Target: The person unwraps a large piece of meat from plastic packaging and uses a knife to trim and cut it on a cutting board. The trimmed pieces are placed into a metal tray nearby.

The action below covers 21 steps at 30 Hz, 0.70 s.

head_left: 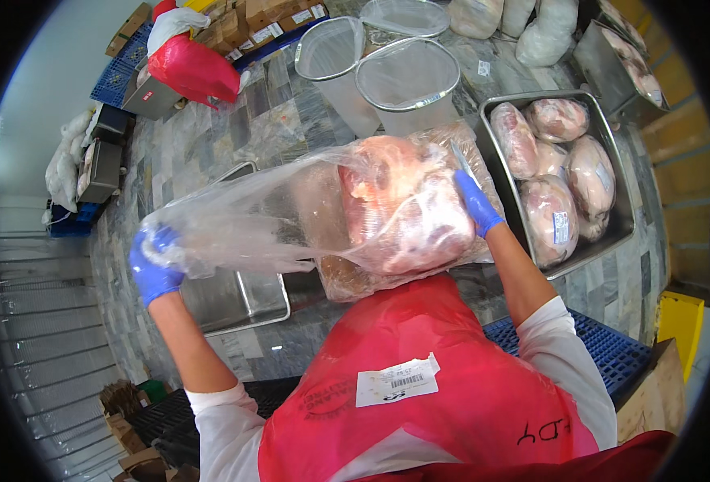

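Note:
A clear plastic bag is stretched from a large cut of raw meat out to the left. Bunched in the blue-gloved fingers of my left hand is the bag's gathered end. My right hand, also gloved in blue, rests at the meat's right side. A knife juts from that hand, its narrow grey blade angled away from me; its handle is hidden. The meat sits on a plastic-covered slab right in front of my red apron.
A steel tray of bagged meat stands on the right. Clear liners hang in round-rimmed bins beyond the meat. A steel pan lies at left, partly under the bag. Another person in a red apron works far left, near crates and boxes.

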Each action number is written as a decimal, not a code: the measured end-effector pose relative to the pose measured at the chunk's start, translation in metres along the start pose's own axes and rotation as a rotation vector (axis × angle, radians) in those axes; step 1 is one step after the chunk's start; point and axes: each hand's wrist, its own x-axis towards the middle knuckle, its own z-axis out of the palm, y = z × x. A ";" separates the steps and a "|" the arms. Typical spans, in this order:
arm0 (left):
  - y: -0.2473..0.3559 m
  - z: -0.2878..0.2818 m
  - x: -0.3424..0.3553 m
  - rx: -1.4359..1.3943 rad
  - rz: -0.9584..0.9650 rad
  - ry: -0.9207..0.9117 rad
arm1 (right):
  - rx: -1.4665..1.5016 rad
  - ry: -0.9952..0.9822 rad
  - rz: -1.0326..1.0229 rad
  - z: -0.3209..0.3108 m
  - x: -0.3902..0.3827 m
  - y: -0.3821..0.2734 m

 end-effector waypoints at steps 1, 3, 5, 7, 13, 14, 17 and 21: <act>0.008 -0.015 -0.003 0.191 0.046 0.028 | -0.360 0.033 -0.172 0.005 -0.004 -0.007; 0.017 -0.035 -0.012 -0.226 -0.048 0.065 | -1.080 0.088 -0.523 0.036 -0.029 -0.035; 0.011 -0.037 -0.017 -0.452 -0.108 0.143 | -1.414 -0.095 -0.812 0.068 -0.049 -0.046; -0.004 -0.031 -0.022 -0.485 -0.151 0.265 | -1.609 -0.415 -1.022 0.098 -0.071 -0.047; -0.036 0.023 -0.031 -0.845 -0.389 0.136 | -1.647 -0.600 -1.096 0.156 -0.083 -0.015; -0.057 0.049 -0.033 -0.814 -0.281 0.118 | -1.715 -0.649 -1.072 0.164 -0.086 -0.016; -0.050 0.142 -0.043 0.032 -0.059 -0.186 | -1.799 -0.635 -1.119 0.162 -0.082 -0.016; -0.060 0.268 -0.073 0.180 0.391 -0.285 | -1.813 -0.615 -1.148 0.154 -0.088 -0.031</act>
